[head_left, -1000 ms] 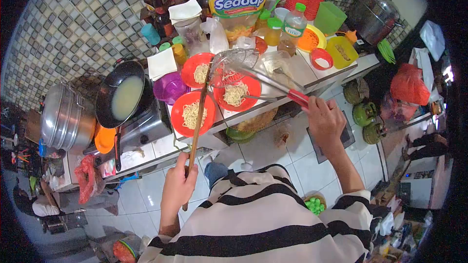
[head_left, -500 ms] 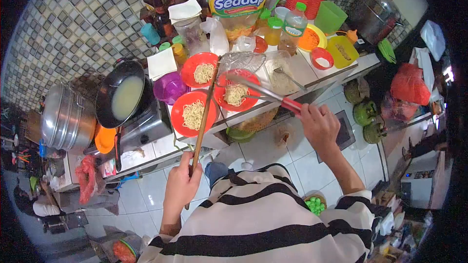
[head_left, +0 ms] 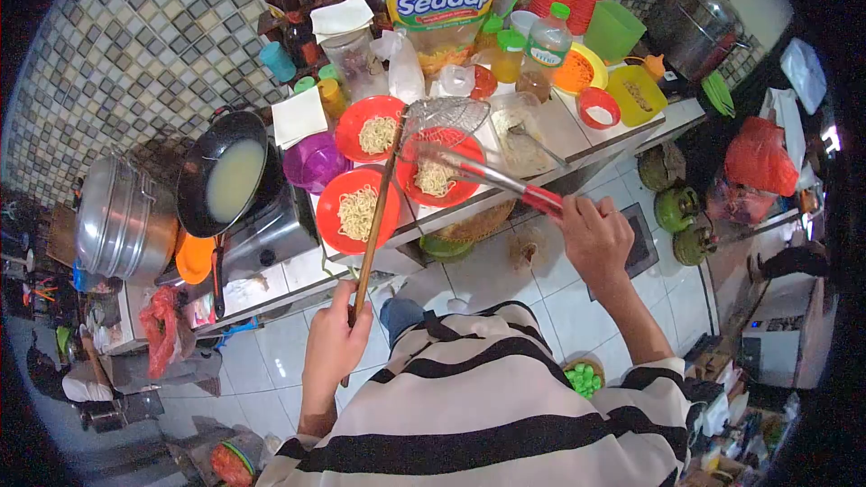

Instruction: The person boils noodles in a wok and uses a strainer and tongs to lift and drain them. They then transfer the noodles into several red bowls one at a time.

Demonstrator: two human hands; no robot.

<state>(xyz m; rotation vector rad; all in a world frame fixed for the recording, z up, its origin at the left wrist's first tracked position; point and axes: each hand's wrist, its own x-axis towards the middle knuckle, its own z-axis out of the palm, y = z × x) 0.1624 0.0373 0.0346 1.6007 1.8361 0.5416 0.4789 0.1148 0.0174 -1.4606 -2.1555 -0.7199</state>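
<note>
My left hand [head_left: 336,329] is wrapped round the long wooden handle of a wire skimmer [head_left: 448,119]. Its mesh basket hangs over the upper part of a red bowl [head_left: 471,191]. Red-handled metal tongs [head_left: 505,182] are gripped in my right hand [head_left: 595,236], their tips pointing down into that same bowl, close over a clump of noodles [head_left: 437,179]. To the left are a second red bowl [head_left: 327,233] and a third red bowl [head_left: 352,117], each with noodles in it. The skimmer's handle crosses in front of both.
At left a black wok [head_left: 257,182] with cloudy liquid sits on the stove beside a large metal pot [head_left: 135,216]. Behind the bowls stand a purple bowl [head_left: 316,162], bottles and a Sedaap bag [head_left: 442,4]. A clear container [head_left: 532,158] with a spoon lies right of the bowls.
The tongs' arms have come closer together, and my right hand has shifted slightly right and down. The skimmer and my left hand are nearly where they were.
</note>
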